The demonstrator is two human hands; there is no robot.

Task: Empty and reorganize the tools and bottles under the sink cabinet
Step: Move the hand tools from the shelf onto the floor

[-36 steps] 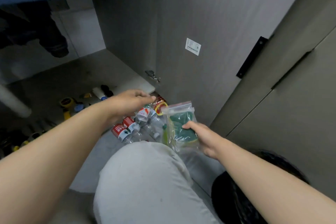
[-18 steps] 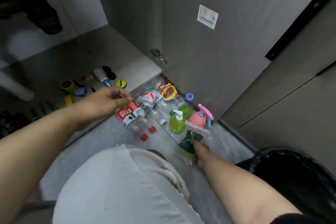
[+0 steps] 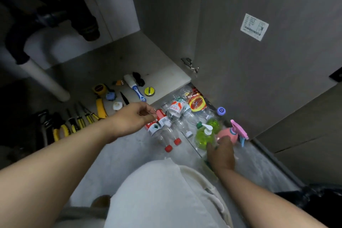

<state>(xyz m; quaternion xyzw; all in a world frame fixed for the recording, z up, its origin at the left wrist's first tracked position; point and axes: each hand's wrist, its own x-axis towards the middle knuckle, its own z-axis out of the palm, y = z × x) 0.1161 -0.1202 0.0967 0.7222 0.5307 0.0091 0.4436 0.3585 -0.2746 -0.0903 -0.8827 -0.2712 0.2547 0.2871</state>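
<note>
Bottles are out of the cabinet, piled on the grey floor (image 3: 129, 153) just below the cabinet base (image 3: 166, 72) and against the open door (image 3: 259, 79). Tools are on the cabinet base: yellow-handled pliers and screwdrivers (image 3: 81, 122) in a row, utility knife (image 3: 101, 108), tape measure (image 3: 100, 89). Left hand (image 3: 137, 118) hovers over the red-label bottles (image 3: 157, 129); its grip is loosely curled, thumb near forefinger, nothing visible in it. Right hand (image 3: 221, 152) is down at the floor, fingertips at the base of the pink spray bottle (image 3: 228, 133), beside the green pump bottle (image 3: 203, 135). Its back faces the camera, so I can't tell whether that grip is clamped on anything. Handling, my read: the clear bottles look empty, so they're light, thin-walled, prone to rolling and easy to crush. Take them at the neck under the red caps (image 3: 168, 148), or several by the necks. The pump bottle holds liquid, so it's heavier; grab the body, not the pump head. Take the spray bottle by the neck under the trigger. The floor looks smooth and hard, so anything lying on its side will skid. Space is tight: the door is on the right, a knee (image 3: 162, 190) is in front, and the white drain pipe (image 3: 46, 81) and black trap (image 3: 87, 26) crowd the cabinet's left side. A black bin bag (image 3: 314, 196) sits at lower right.
</note>
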